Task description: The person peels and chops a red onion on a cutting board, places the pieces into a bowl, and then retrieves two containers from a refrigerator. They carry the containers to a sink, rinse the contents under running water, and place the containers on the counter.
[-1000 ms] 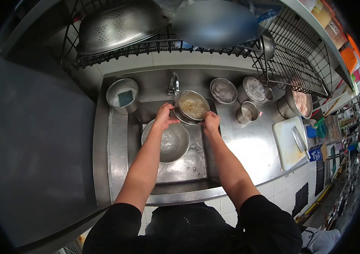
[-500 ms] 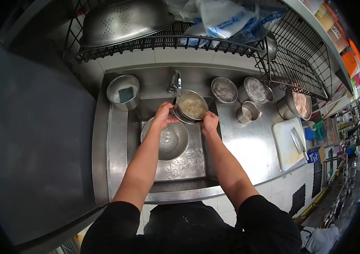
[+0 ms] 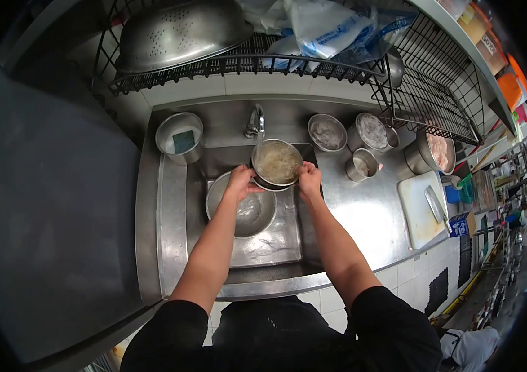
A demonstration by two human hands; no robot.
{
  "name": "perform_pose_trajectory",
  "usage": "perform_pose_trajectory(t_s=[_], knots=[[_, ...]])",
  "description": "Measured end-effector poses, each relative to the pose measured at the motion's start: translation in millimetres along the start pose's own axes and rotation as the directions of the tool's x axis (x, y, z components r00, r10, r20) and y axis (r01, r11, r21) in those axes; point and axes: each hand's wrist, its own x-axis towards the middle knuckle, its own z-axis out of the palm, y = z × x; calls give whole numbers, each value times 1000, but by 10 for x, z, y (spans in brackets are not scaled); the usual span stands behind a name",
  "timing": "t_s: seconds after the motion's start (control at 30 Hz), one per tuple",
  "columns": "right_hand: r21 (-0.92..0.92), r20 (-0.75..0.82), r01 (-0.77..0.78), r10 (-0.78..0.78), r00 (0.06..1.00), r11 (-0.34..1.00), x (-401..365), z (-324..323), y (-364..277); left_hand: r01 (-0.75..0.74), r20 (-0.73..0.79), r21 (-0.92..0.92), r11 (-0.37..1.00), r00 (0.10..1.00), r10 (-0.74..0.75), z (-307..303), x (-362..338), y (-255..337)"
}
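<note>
Between my hands a round metal pot [image 3: 277,162] with cloudy water and pale pieces hangs over the sink [image 3: 288,239], under the faucet [image 3: 255,121], from which water runs. My left hand [image 3: 241,183] grips the pot's left rim, some fingers stretched beneath it. On the right side my right hand [image 3: 309,178] is closed on the rim. Lower left of the pot, a wide metal bowl [image 3: 251,217] with water in it stands in the sink, partly hidden by my left hand and forearm.
Left of the faucet stands a metal container [image 3: 173,133] with a green scouring pad [image 3: 184,142]. Right of the sink are metal bowls [image 3: 327,132], a small metal cup [image 3: 361,165] and a knife [image 3: 435,205] on a white cutting board [image 3: 417,214]. A wire rack [image 3: 239,64] hangs above.
Both hands have lowered the pot slightly toward me and a little left. Its tilt looks smaller, and the water inside looks fuller.
</note>
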Motion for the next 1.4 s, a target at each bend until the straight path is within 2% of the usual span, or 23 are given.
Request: perform_pose_trajectory(t_s=[0.03,0.17,0.23,0.27,0.3,0.37,0.43,0.5,0.53,0.6,0.7,0.73,0.8,0.87,0.9,0.97,1.07,1.27,1.4], knots=[[-60,37,82,-80,996,995,0,6,-10,-1,0,2,1000,1000,1,-11,-30,-55],[-105,111,113,-102,989,988,-129,42,-208,-72,-45,-64,995,997,69,-91,-163,-275],[-141,283,107,-63,957,984,-223,77,-404,-124,-99,-185,975,989,107,-148,-267,-336],[-141,300,-21,63,952,990,-317,131,-601,-155,-107,-222,963,985,134,-205,-323,-355],[-131,284,-28,65,957,991,-308,151,-594,-143,-98,-208,968,987,125,-251,-346,-359],[46,392,-132,104,914,990,-273,171,-525,-167,-177,-278,946,977,121,-389,-332,-391],[39,390,-129,103,915,991,-261,164,-461,-182,-185,-277,943,974,134,-466,-335,-403],[-122,371,-217,248,895,968,-312,129,-437,-294,-253,-362,884,944,211,-488,-365,-415],[-111,371,-217,243,896,970,-342,97,-398,-296,-251,-353,888,944,215,-496,-369,-421],[-209,408,-268,333,850,940,-394,48,-249,-362,-329,-397,843,914,237,-512,-374,-431],[-226,421,-237,315,851,945,-411,76,-122,-388,-386,-431,815,895,222,-531,-404,-431],[-218,418,-245,317,851,945,-419,129,-177,-384,-386,-422,821,896,221,-571,-381,-450],[107,440,-370,290,850,923,-380,365,-511,-423,-417,-452,786,878,233,-711,-282,-518],[211,496,-501,350,795,839,-260,614,-770,-418,-416,-455,787,881,227,-806,-224,-519],[214,495,-504,352,794,837,-216,723,-870,-420,-415,-466,779,881,227,-820,-209,-515],[148,549,-639,474,688,755,-122,898,-990,-438,-424,-463,771,873,241,-777,-244,-470],[83,525,-660,530,666,747,-38,1045,-978,-463,-450,-449,764,856,254,-725,-277,-370],[13,575,-692,561,596,722,5,1122,-1027,-475,-488,-406,781,835,254,-659,-286,-285],[24,605,-681,532,593,732,14,1132,-1022,-489,-493,-407,771,829,265,-580,-278,-287]])
